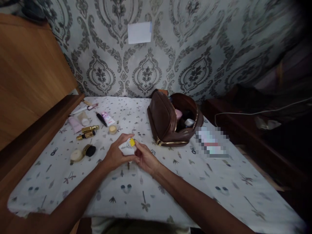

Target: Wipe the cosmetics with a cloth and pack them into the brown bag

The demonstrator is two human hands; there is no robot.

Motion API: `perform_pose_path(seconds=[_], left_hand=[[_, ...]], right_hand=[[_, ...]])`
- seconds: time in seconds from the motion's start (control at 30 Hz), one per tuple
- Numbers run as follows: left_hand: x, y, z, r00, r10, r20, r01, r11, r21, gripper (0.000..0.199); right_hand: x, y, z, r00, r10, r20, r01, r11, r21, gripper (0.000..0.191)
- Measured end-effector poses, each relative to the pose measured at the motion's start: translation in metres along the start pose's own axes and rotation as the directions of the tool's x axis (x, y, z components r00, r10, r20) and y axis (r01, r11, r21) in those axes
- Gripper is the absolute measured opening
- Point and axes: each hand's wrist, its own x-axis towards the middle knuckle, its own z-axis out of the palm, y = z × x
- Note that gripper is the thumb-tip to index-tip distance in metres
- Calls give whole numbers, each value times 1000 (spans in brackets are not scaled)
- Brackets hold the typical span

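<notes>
Above the middle of the cloth-covered table, both hands hold a small white container (127, 148) with a yellow patch on its right side. My left hand (116, 152) wraps round it from the left, thumb below and fingers above. From the right, my right hand (145, 158) grips its edge near the yellow part. Whether the container is a jar or a small box I cannot tell. A small cream-coloured pot (112, 130) sits just beyond my left hand. Behind and to the right stands an unzipped brown toiletry bag (162, 118) with several items inside.
Left on the table lie a pink tube (74, 124), a floral tube (107, 119), gold tubes (90, 128), a cream jar (76, 155) and a black-topped jar (89, 150). A blurred-out item (212, 142) lies right of the bag. A wooden panel (31, 65) borders the left.
</notes>
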Motion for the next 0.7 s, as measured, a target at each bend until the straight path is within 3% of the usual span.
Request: perform_pose_path(seconds=[0.13, 0.27, 0.5, 0.6, 0.7], left_hand=[[0, 4, -1, 999, 50, -23, -46, 992, 119, 45], [-1, 9, -2, 995, 25, -95, -17, 997, 77, 26], [-1, 1, 0, 967, -198, -159, 155, 957, -246, 41], [0, -5, 2, 941, -312, -132, 254, 906, -338, 50], [0, -6, 2, 950, -292, -108, 233, 896, -378, 49]], right_hand=[[-1, 3, -2, 997, 78, 19, -77, 996, -52, 36], [-5, 4, -2, 992, 77, 100, -67, 992, -107, 38], [-7, 3, 2, 993, 72, 98, -62, 993, -100, 44], [-6, 3, 0, 992, 83, 95, -77, 995, -67, 38], [-3, 1, -3, 990, 110, 88, -110, 994, 4, 27]])
